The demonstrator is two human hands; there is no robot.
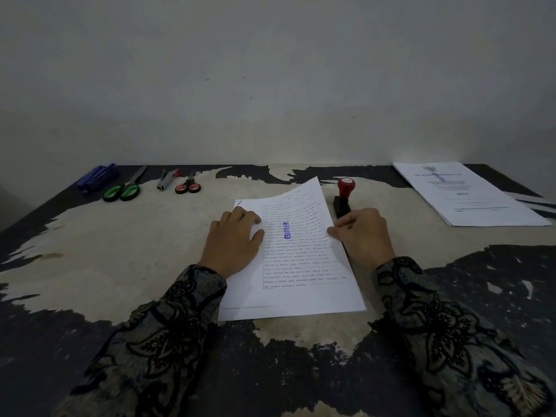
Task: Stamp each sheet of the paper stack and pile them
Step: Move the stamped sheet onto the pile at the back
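Note:
A paper stack (304,266) lies on the worn table in front of me. Its top sheet carries printed text and a blue stamp mark (286,230), and its far right corner is lifted. My left hand (233,240) lies flat on the sheet's left part. My right hand (362,236) pinches the sheet's right edge between thumb and fingers. Just beyond that hand stands the stamp (344,195) with a red knob and a black base. A second pile of stamped sheets (469,194) lies at the far right.
Along the back left lie a blue stapler (96,176), green-handled scissors (123,189), a staple remover (167,179) and small red-handled scissors (188,185). A plain wall rises behind the table (120,251). My patterned sleeves cover the near table edge.

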